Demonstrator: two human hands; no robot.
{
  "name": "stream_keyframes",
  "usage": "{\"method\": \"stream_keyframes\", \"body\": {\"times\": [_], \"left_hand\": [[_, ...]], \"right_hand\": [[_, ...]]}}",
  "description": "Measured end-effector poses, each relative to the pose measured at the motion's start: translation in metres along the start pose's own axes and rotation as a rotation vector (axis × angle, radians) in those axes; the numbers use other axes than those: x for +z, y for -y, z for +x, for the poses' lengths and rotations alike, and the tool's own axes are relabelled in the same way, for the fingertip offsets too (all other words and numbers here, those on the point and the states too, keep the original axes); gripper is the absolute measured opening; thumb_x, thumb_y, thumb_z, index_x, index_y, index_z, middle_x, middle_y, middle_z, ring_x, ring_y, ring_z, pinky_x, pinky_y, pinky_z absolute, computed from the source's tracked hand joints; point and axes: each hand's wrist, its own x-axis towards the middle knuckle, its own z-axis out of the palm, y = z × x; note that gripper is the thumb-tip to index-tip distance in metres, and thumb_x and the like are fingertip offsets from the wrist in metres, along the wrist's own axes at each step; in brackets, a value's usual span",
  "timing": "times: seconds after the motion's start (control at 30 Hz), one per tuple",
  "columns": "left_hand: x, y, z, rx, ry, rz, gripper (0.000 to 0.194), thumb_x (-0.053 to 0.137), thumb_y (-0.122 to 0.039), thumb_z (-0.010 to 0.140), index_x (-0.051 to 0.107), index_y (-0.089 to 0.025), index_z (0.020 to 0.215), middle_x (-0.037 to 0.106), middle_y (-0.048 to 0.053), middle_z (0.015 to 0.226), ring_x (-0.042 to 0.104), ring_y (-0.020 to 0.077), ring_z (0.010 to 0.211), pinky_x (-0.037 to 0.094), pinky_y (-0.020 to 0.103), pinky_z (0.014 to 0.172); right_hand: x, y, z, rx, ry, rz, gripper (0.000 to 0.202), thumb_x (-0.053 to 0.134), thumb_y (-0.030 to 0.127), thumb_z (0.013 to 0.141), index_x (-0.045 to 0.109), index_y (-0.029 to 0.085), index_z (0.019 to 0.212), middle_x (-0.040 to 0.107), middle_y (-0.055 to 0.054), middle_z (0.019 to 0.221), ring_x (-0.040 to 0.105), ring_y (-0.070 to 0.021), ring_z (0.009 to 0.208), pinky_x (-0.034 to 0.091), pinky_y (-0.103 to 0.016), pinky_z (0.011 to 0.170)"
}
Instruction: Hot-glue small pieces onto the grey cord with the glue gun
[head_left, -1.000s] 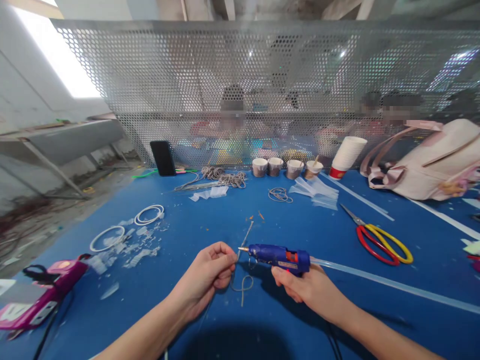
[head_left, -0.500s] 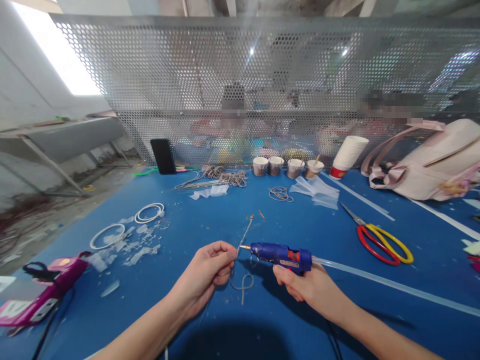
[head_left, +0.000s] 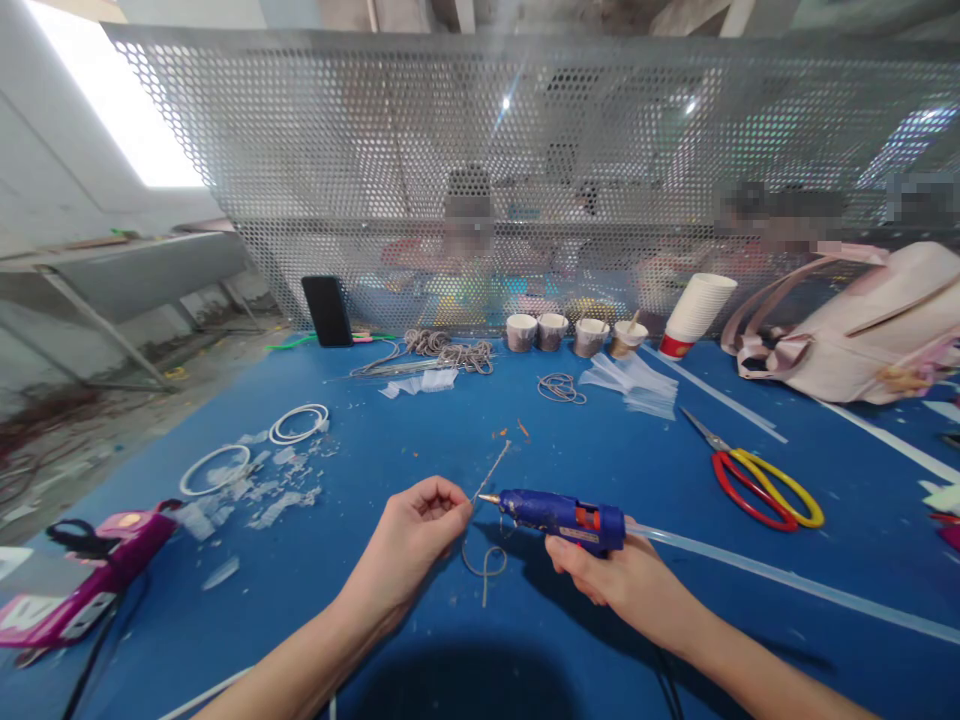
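Pinched between the thumb and fingers of my left hand [head_left: 424,525] is a thin grey cord [head_left: 493,464]. One end of it slants up and away over the table, and the rest hangs below in a loose loop. My right hand [head_left: 611,565] is wrapped round the handle of a blue hot glue gun [head_left: 559,512]. The gun's metal nozzle points left, right beside the cord near my left fingertips; whether it touches cannot be told. A long clear glue stick [head_left: 750,562] runs out of the gun's back to the right.
Red-and-yellow-handled scissors [head_left: 757,485] lie at the right. Several paper cups [head_left: 592,337], tangled grey cords [head_left: 450,352] and clear strips [head_left: 634,382] are at the back. White rings [head_left: 217,470] and plastic scraps lie left, near a magenta device [head_left: 112,575]. A pink backpack [head_left: 862,330] stands back right.
The cord's upper end has swung slightly to the right and lower. My left fingers have shifted a little on the cord. The glue gun has barely moved.
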Motion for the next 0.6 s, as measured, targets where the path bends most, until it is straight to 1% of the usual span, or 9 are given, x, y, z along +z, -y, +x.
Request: {"method": "stream_keyframes", "body": {"times": [0.17, 0.3, 0.4, 0.5, 0.6], "left_hand": [[0.0024, -0.0041, -0.0017, 0.016, -0.03, 0.025, 0.018, 0.066, -0.029, 0.06, 0.056, -0.014, 0.06, 0.042, -0.007, 0.046, 0.031, 0.0044, 0.043, 0.022, 0.019, 0.042], [0.002, -0.0036, -0.0003, 0.012, -0.031, 0.026, 0.018, 0.066, -0.029, 0.061, 0.056, -0.015, 0.06, 0.041, -0.008, 0.044, 0.032, 0.0045, 0.042, 0.023, 0.019, 0.041], [0.001, -0.0011, 0.0024, -0.029, 0.023, -0.011, 0.021, 0.067, -0.032, 0.062, 0.055, -0.015, 0.06, 0.04, -0.008, 0.041, 0.031, 0.0041, 0.038, 0.021, 0.019, 0.039], [0.0005, 0.0008, 0.0041, -0.079, 0.109, -0.105, 0.024, 0.07, -0.034, 0.064, 0.055, -0.015, 0.064, 0.044, -0.007, 0.045, 0.028, 0.0023, 0.037, 0.016, 0.019, 0.038], [0.0006, 0.0007, 0.0039, -0.121, 0.146, -0.192, 0.026, 0.072, -0.034, 0.063, 0.054, -0.015, 0.066, 0.047, -0.006, 0.048, 0.026, 0.0013, 0.038, 0.014, 0.018, 0.038]], "right_hand": [[-0.0005, -0.0005, -0.0001, 0.002, -0.022, -0.033, 0.033, 0.046, 0.046, 0.084, 0.06, 0.019, 0.071, 0.042, 0.004, 0.048, 0.041, -0.0106, 0.046, 0.036, -0.021, 0.046], [-0.0001, -0.0006, -0.0002, -0.007, -0.036, -0.007, 0.034, 0.046, 0.047, 0.084, 0.057, 0.019, 0.068, 0.042, 0.005, 0.048, 0.041, -0.0105, 0.046, 0.036, -0.021, 0.047], [0.0021, -0.0021, -0.0002, 0.024, -0.101, 0.08, 0.034, 0.048, 0.048, 0.083, 0.053, 0.019, 0.067, 0.041, 0.005, 0.048, 0.041, -0.0104, 0.046, 0.036, -0.021, 0.047], [0.004, -0.0048, 0.0, 0.077, -0.15, 0.17, 0.035, 0.048, 0.051, 0.081, 0.053, 0.018, 0.068, 0.039, 0.006, 0.046, 0.04, -0.0101, 0.046, 0.035, -0.021, 0.047], [0.0035, -0.0065, 0.0003, 0.083, -0.113, 0.137, 0.035, 0.049, 0.049, 0.081, 0.054, 0.018, 0.066, 0.039, 0.006, 0.045, 0.039, -0.0098, 0.045, 0.035, -0.021, 0.046]]}}
